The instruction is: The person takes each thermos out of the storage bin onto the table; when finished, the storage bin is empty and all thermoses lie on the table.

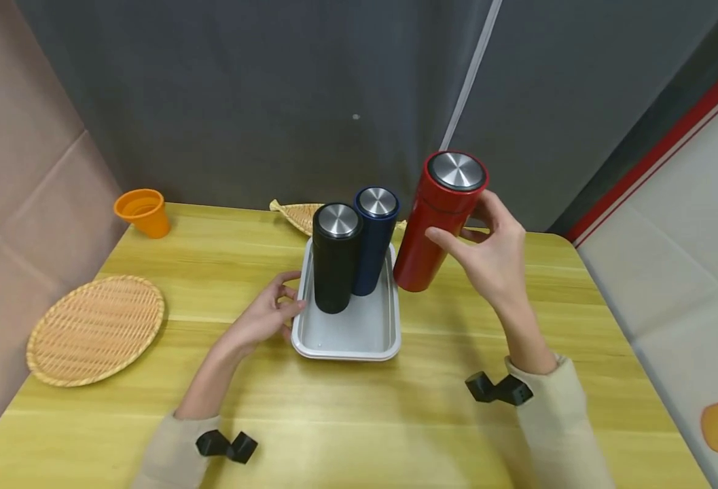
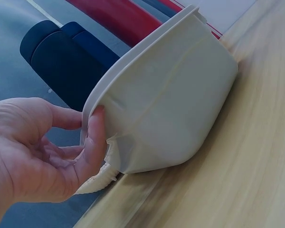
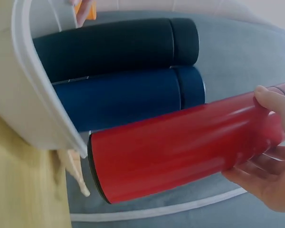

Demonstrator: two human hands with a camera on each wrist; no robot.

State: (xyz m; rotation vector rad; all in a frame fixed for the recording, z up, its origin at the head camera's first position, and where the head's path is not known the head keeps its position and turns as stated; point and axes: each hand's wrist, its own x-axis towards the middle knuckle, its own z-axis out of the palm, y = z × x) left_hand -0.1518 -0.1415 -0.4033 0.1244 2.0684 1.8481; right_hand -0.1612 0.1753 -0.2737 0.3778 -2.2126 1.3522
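Note:
My right hand (image 1: 498, 252) grips a red thermos (image 1: 420, 248) with a steel-topped lid, thumb on one side and fingers round the other. The thermos is raised and tilted, its base beside the right rim of a pale grey deep bin (image 1: 346, 345). Inside the bin, toward its far end, a black thermos (image 1: 334, 272) and a dark blue thermos (image 1: 372, 255) stand side by side. With thumb and fingers, my left hand (image 1: 268, 311) pinches the bin's left rim; the left wrist view shows the bin's outer wall (image 2: 171, 99) next to that hand.
A round woven tray (image 1: 96, 329) lies at the left of the wooden table (image 1: 310, 421). An orange cup (image 1: 145, 212) stands at the back left. Behind the bin is a small woven basket (image 1: 297, 214), partly hidden. A dark grey panel (image 1: 242, 102) borders the table's back edge.

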